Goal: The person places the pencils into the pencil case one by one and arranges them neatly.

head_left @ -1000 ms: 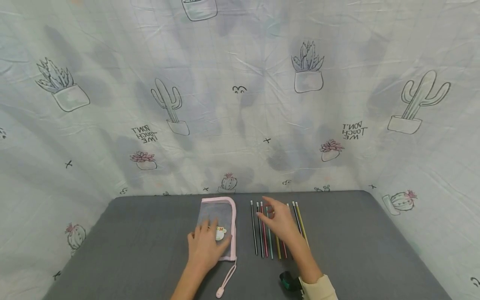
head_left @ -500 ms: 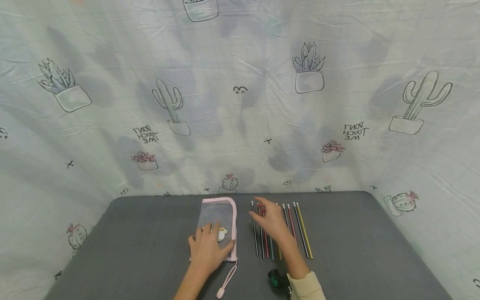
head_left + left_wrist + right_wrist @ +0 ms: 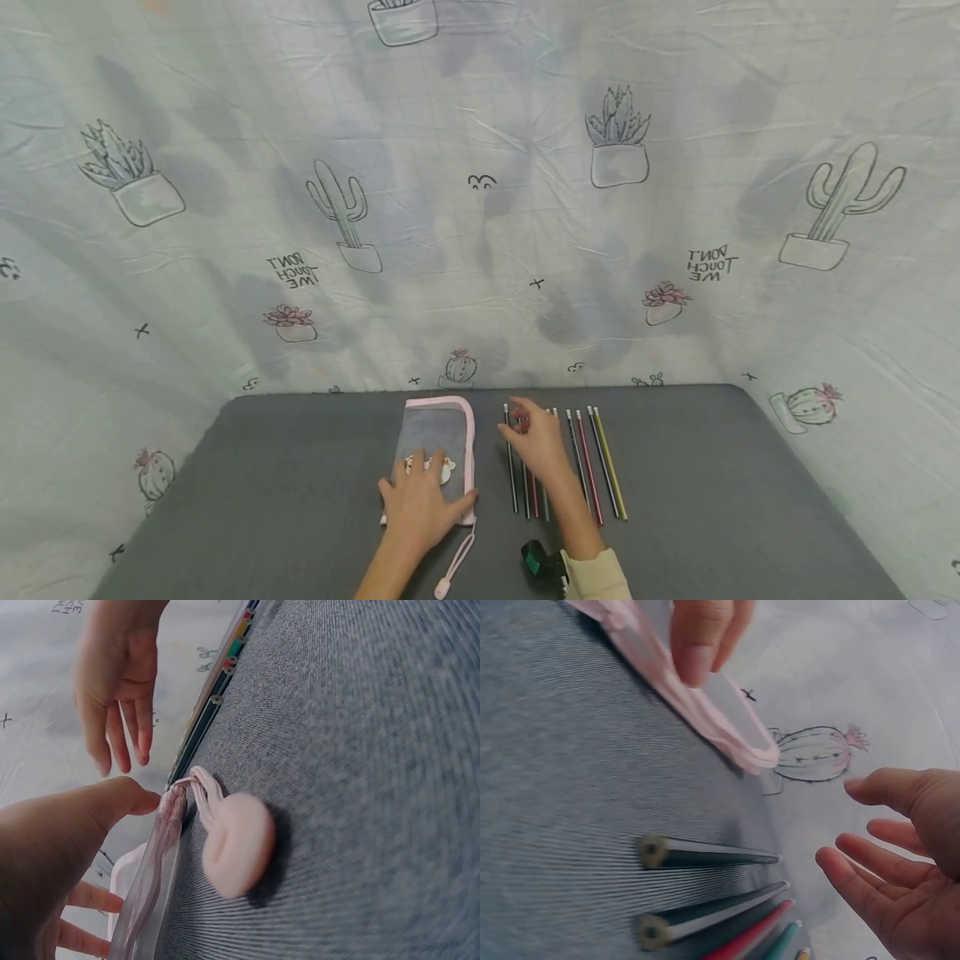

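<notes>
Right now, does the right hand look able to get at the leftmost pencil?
Probably yes: the right hand hovers empty close by, and nothing visible lies on the leftmost pencil.

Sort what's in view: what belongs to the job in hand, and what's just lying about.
Likely part of the job:
pouch, under the left hand
row of pencils, near the right hand

Just there:
table
patterned curtain, behind
black gadget, by the right sleeve
</notes>
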The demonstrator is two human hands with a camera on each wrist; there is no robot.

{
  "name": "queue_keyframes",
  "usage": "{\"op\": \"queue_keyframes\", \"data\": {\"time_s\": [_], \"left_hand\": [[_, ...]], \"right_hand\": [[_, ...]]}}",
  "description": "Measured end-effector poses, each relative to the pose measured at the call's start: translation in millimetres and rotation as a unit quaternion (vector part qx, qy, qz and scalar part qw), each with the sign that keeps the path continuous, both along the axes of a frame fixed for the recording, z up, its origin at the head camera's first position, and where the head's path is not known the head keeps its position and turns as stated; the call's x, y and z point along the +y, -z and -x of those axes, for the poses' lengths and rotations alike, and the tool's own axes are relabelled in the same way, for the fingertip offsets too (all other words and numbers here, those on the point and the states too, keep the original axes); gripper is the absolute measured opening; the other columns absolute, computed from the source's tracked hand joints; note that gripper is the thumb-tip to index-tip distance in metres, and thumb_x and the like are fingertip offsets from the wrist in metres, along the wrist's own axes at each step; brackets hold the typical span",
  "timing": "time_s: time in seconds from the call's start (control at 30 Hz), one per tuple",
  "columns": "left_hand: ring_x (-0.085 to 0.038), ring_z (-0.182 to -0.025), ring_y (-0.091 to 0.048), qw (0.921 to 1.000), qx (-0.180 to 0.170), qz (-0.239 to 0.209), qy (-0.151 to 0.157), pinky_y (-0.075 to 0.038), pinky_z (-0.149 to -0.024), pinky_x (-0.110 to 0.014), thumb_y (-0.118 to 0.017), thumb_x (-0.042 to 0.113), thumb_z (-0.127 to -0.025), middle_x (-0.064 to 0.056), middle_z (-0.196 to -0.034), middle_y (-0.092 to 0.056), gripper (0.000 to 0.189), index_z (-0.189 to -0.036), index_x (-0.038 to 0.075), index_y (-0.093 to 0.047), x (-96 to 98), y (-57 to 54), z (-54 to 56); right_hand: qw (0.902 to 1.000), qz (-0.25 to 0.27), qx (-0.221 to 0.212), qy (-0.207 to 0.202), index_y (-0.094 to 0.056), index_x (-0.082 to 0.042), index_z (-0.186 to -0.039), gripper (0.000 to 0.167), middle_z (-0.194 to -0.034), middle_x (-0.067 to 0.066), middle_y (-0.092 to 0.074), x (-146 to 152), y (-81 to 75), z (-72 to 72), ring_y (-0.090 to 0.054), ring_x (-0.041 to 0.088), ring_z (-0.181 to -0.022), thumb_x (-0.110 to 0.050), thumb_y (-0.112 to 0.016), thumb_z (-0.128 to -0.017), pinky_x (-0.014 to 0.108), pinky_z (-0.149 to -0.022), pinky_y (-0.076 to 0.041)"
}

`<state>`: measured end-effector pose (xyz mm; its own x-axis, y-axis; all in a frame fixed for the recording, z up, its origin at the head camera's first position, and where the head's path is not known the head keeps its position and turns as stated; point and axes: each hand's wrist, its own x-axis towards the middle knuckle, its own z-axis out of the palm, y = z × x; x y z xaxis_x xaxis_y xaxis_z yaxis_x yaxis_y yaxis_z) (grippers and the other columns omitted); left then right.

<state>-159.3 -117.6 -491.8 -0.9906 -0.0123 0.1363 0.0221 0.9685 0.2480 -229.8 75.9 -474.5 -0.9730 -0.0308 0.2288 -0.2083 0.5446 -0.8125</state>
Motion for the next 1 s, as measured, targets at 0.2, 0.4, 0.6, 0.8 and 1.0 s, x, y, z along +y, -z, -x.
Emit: {"op": "queue_keyframes", "data": {"time_s": [0.2,0.4,0.6,0.8,1.0], "left_hand": [[-0.053,-0.128,-0.052,0.9999,-0.015,-0.004,-0.006,-0.039,-0.093,-0.075,-0.078,0.069,-0.078,-0.026,-0.141,-0.059,0.088,-0.141,0.009,-0.064,2.3,-2.1,-0.7],[-0.054,-0.126,-0.053,0.9998,-0.019,0.001,-0.007,-0.039,-0.093,-0.077,-0.078,0.069,-0.078,-0.026,-0.141,-0.059,0.088,-0.139,0.008,-0.064,3.4,-0.1,-1.6],[-0.053,-0.13,-0.051,0.9998,-0.018,-0.002,-0.011,-0.038,-0.092,-0.08,-0.079,0.07,-0.076,-0.025,-0.143,-0.058,0.09,-0.14,0.008,-0.064,4.6,2.7,-3.0],[-0.052,-0.132,-0.049,0.9998,-0.012,-0.012,-0.012,-0.038,-0.089,-0.082,-0.081,0.07,-0.073,-0.025,-0.143,-0.058,0.092,-0.139,0.008,-0.064,5.2,4.4,-4.2],[-0.054,-0.131,-0.047,0.9996,-0.019,-0.012,-0.015,-0.038,-0.088,-0.082,-0.081,0.07,-0.072,-0.026,-0.144,-0.057,0.093,-0.139,0.009,-0.064,4.8,2.1,-5.2]], "right_hand": [[0.9999,-0.002,-0.007,0.012,-0.064,0.003,-0.138,0.053,-0.115,0.021,-0.075,-3,5.8,-1.3,-0.071,0.025,-0.087,-0.006,-0.082,-0.089,0.042,-0.071,-0.058],[0.9996,-0.007,-0.015,0.022,-0.062,0.004,-0.139,0.057,-0.115,0.023,-0.075,-7,8.8,-2.9,-0.069,0.023,-0.082,-0.003,-0.084,-0.086,0.037,-0.067,-0.056],[0.9991,-0.021,-0.024,0.028,-0.063,0.005,-0.138,0.059,-0.112,0.022,-0.075,-11,10.7,-5.3,-0.067,0.02,-0.079,-0.001,-0.085,-0.084,0.035,-0.064,-0.054],[0.9985,-0.028,-0.032,0.033,-0.063,0.005,-0.137,0.059,-0.11,0.02,-0.075,-13,14.1,-6.4,-0.069,0.023,-0.081,0.0,-0.086,-0.082,0.037,-0.065,-0.056],[0.9981,-0.039,-0.026,0.039,-0.065,0.006,-0.134,0.059,-0.106,0.018,-0.075,-14,15.4,-6.8,-0.069,0.021,-0.078,0.002,-0.087,-0.079,0.036,-0.065,-0.056]]}}
